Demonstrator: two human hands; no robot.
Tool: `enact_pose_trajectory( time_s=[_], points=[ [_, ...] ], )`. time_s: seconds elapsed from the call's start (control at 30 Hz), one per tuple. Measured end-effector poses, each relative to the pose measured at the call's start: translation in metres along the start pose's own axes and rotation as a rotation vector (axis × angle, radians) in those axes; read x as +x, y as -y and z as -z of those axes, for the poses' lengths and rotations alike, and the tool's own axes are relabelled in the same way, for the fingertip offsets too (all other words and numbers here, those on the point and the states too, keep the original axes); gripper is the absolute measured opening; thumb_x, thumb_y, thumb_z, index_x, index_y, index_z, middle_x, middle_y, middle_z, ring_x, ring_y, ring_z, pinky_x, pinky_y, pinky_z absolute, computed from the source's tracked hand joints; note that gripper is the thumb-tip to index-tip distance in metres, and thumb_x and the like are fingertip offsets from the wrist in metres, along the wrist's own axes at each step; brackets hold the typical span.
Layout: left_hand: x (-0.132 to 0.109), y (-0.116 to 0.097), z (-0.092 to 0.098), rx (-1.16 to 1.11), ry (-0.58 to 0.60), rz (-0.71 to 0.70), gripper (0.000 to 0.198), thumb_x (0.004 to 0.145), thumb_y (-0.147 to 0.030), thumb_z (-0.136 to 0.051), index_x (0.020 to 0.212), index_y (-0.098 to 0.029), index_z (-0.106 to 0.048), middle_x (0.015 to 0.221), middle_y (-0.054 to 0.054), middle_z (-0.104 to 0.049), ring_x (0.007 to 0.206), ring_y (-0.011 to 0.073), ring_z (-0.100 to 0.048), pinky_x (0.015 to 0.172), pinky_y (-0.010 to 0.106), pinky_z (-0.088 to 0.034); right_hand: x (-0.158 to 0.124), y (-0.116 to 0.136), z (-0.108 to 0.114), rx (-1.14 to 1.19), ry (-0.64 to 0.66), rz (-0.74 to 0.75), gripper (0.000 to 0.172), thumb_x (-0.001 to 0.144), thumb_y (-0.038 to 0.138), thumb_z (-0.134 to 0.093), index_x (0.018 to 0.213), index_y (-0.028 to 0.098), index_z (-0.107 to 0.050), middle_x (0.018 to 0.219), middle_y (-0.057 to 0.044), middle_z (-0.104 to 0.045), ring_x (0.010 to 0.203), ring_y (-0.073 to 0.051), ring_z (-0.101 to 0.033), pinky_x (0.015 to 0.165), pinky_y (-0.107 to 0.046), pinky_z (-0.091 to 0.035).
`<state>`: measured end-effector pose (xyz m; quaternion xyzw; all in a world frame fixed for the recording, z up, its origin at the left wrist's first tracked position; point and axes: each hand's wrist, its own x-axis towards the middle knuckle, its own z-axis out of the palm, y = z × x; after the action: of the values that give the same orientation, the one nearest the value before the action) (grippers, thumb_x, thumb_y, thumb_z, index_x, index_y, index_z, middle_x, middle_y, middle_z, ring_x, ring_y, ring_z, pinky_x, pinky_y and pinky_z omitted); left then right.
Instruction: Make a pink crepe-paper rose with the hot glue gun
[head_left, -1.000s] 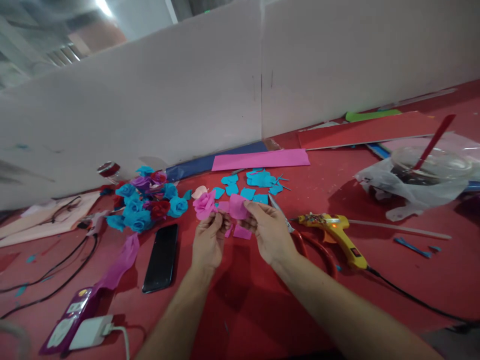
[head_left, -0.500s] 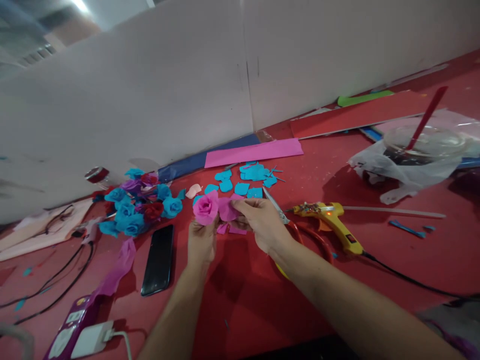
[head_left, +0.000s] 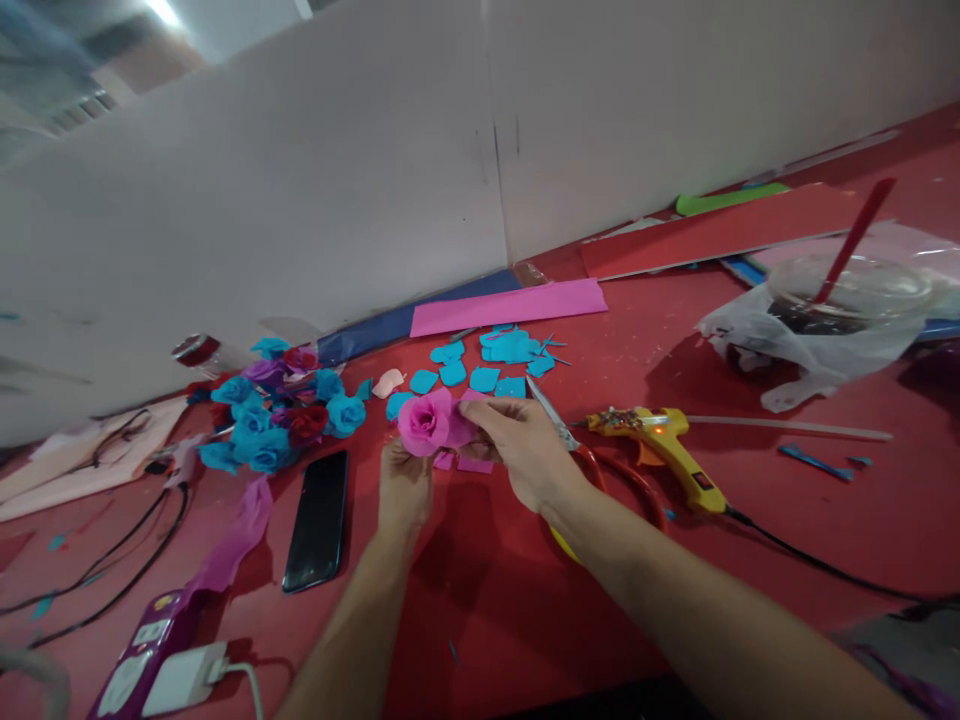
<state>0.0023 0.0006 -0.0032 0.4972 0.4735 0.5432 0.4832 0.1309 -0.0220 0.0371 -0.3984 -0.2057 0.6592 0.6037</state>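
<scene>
A pink paper rose [head_left: 426,424] is held up by my left hand [head_left: 405,485], whose fingers are closed beneath the bloom. My right hand [head_left: 517,440] pinches a pink paper petal [head_left: 466,420], which now meets the rose's right side. Below them a few pink paper pieces [head_left: 474,465] lie on the red table. Behind the hands are several cut blue petals [head_left: 484,379] and one pale pink petal [head_left: 388,383]. Scissors [head_left: 551,410] with red handles lie partly under my right forearm.
A yellow glue gun [head_left: 667,440], its light glowing, lies right with its cord trailing off. A phone [head_left: 316,520] and a bunch of paper roses [head_left: 259,425] are left. A bagged drink cup [head_left: 832,300] stands far right; a power strip [head_left: 154,635] lies front left.
The rose has moved right, so that it now touches and partly overlaps the petal in my right hand. My right hand has hardly moved.
</scene>
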Motion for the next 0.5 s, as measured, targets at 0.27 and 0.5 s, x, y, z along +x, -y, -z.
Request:
enact_pose_trajectory(
  time_s=[0.27, 0.5],
  points=[
    [0.002, 0.013, 0.007, -0.120, 0.046, -0.025, 0.012, 0.061, -0.025, -0.076, 0.067, -0.016, -0.068, 0.065, 0.001, -0.066, 0.061, 0.0130, -0.057, 0.064, 0.025, -0.048, -0.001, 0.003, 0.001, 0.111, 0.058, -0.032, 0.016, 0.065, 0.029, -0.056, 0.060, 0.017, -0.065, 0.063, -0.004, -0.068, 0.066, -0.017, -0.063, 0.063, -0.030, -0.054],
    [-0.002, 0.008, 0.007, -0.163, -0.006, -0.027, 0.015, 0.061, -0.025, -0.075, 0.058, -0.016, -0.064, 0.057, 0.000, -0.059, 0.052, 0.0094, -0.048, 0.052, 0.022, -0.043, -0.005, -0.004, -0.001, 0.010, 0.149, -0.013, 0.016, 0.059, 0.023, -0.072, 0.074, 0.017, -0.068, 0.057, 0.001, -0.065, 0.050, -0.011, -0.061, 0.053, -0.023, -0.051]
  ],
)
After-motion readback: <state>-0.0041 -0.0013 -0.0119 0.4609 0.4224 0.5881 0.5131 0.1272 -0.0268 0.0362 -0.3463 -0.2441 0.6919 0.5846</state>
